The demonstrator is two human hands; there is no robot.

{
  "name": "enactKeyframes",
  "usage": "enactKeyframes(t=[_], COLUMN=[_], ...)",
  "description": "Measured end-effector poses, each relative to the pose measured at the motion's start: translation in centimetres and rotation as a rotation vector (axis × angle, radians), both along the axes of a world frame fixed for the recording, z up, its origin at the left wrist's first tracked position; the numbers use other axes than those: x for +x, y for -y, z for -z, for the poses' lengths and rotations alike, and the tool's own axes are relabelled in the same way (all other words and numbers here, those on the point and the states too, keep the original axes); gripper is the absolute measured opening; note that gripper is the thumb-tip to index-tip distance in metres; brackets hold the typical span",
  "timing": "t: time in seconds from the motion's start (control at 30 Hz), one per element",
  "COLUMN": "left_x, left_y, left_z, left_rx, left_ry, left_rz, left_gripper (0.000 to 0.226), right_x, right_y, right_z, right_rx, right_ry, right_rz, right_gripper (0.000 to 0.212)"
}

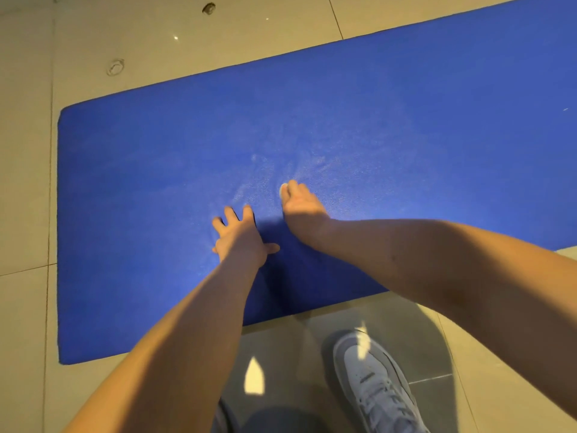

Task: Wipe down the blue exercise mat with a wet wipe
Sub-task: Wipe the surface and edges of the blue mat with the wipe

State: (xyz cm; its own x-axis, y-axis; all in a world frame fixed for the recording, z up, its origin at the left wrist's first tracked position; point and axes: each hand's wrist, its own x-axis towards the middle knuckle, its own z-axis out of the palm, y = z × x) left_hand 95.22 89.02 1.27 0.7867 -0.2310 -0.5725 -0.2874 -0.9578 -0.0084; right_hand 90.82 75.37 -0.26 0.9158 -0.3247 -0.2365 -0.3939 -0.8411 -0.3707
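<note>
A grey shoe (371, 379) stood nearest on the tiled floor (28, 307). Beyond it, the left hand (240, 237) lay flat on the blue exercise mat (437, 135), fingers spread wide. Just past it, the right hand (301, 210) bunched its fingers on what looked like a pale wet wipe (283, 190), mid-mat.

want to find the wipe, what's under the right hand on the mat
A small pale edge of the wet wipe shows past the right hand, against the blue mat. The hand covers the rest, so its fold cannot be seen.
</note>
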Motion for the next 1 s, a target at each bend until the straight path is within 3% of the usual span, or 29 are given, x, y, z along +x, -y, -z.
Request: enactKeyframes(t=[0.07,0.13,0.2,0.27,0.4,0.5,0.57,0.67,0.83,0.9,1.0], left_x=[-0.1,-0.2,-0.4,-0.5,-0.5,-0.4,-0.4,-0.4,0.0,0.7,2.0], left_y=[-0.1,-0.1,-0.2,-0.3,-0.4,-0.4,-0.4,-0.6,-0.7,-0.7,-0.8], left_z=[-0.1,-0.2,-0.2,-0.2,-0.2,-0.2,-0.2,-0.4,-1.3,-1.6,-1.7], left_rx=[-0.004,-0.009,-0.026,-0.037,-0.049,-0.049,-0.052,-0.059,-0.003,0.025,0.015], left_ry=[0.005,0.02,0.024,0.032,0.049,0.036,0.019,0.001,0.087,0.14,0.162], left_rz=[0.003,0.011,0.007,0.008,0.017,0.007,0.009,0.028,0.131,0.175,0.163], left_gripper=[0.111,0.11,0.108,0.108,0.109,0.108,0.108,0.106,0.063,0.055,0.064], right_x=[0.3,0.2,0.0,0.5,1.3,2.3,3.0,3.5,3.4,3.7,3.9], right_y=[-1.1,-0.5,1.7,5.0,9.5,8.0,5.6,1.0,1.3,3.7,7.9], right_z=[0.5,0.0,-0.1,-0.3,0.0,-0.5,-0.5,0.3,0.6,0.4,0.6], right_rx=[-0.078,-0.171,-0.18,-0.108,-0.169,-0.181,-0.137,-0.05,-0.077,-0.08,-0.185], right_ry=[0.028,-0.051,0.112,0.07,0.014,0.028,0.032,0.034,0.034,0.083,0.069], right_rz=[-0.158,-0.371,-0.448,-0.223,0.128,0.192,0.169,-0.078,-0.312,-0.234,-0.037], right_gripper=[0.035,0.025,0.008,0.015,0.033,0.034,0.033,0.025,0.022,0.025,0.028])
